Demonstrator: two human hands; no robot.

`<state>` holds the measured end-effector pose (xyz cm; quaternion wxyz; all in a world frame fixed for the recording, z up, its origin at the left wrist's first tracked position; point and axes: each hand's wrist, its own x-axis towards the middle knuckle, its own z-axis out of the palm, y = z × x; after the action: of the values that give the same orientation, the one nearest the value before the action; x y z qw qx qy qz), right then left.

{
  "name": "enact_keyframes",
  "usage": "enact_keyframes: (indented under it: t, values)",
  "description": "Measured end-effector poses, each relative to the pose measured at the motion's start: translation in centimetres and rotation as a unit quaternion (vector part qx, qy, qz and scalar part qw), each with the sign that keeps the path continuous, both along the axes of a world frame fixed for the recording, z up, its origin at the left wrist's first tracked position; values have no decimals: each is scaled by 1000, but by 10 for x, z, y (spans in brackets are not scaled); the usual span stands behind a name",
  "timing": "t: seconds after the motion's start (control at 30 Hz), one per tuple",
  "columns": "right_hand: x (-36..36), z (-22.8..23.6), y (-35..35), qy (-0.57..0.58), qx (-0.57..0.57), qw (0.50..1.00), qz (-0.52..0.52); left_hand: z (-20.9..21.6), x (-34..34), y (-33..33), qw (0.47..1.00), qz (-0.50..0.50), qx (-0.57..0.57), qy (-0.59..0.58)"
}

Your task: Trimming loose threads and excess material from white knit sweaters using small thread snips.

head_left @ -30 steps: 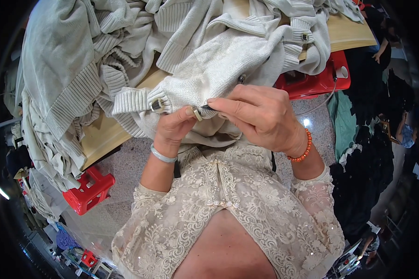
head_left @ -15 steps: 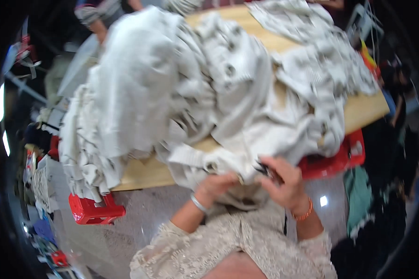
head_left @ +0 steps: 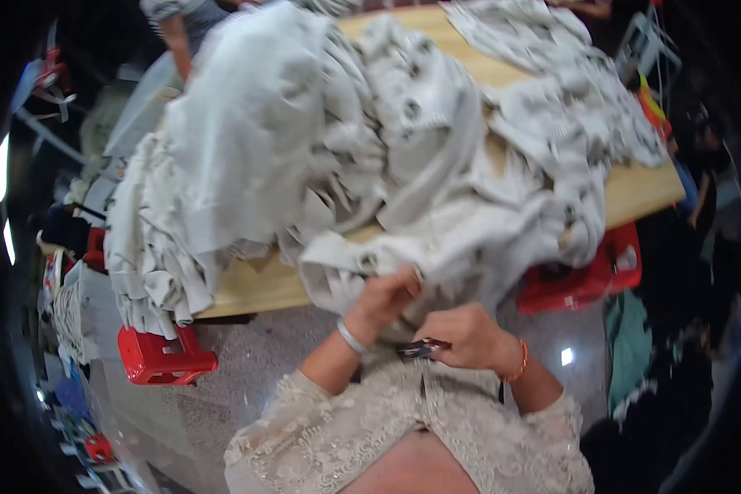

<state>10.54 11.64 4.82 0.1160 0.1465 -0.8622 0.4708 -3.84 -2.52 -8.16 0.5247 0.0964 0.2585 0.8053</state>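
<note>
My left hand (head_left: 383,300) is closed in a pinch on the edge of an off-white knit cardigan (head_left: 494,243), which hangs over the table's near edge towards me. Dark buttons dot the cardigan. Close beside it, my right hand (head_left: 473,337) is closed around small dark thread snips (head_left: 421,349), whose tip points left, just below my left hand. The snips are apart from the fabric. Part of the cardigan's lower edge is hidden behind my hands.
A tall heap of white knit garments (head_left: 251,156) covers the left of the wooden table (head_left: 263,290); more garments (head_left: 568,107) lie at the right. Red stools (head_left: 166,356) stand under both near corners. Another person's arm (head_left: 175,45) shows at the far left.
My right hand has drawn back from the cardigan, down and left towards my body, with the snips. The left hand has risen slightly, still pinching the cardigan's edge.
</note>
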Motion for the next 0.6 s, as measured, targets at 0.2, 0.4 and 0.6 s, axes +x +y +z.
enact_keyframes:
  t: [0.2,0.4,0.6]
  values:
    - [-6,11,7,91,1,982,-165,14,-16,2,998,-19,35,-51]
    - [1,-5,0,-5,69,998,-9,34,-10,22,993,-2,99,-67]
    - [1,2,14,60,-66,975,-202,29,-5,11,997,16,40,-62]
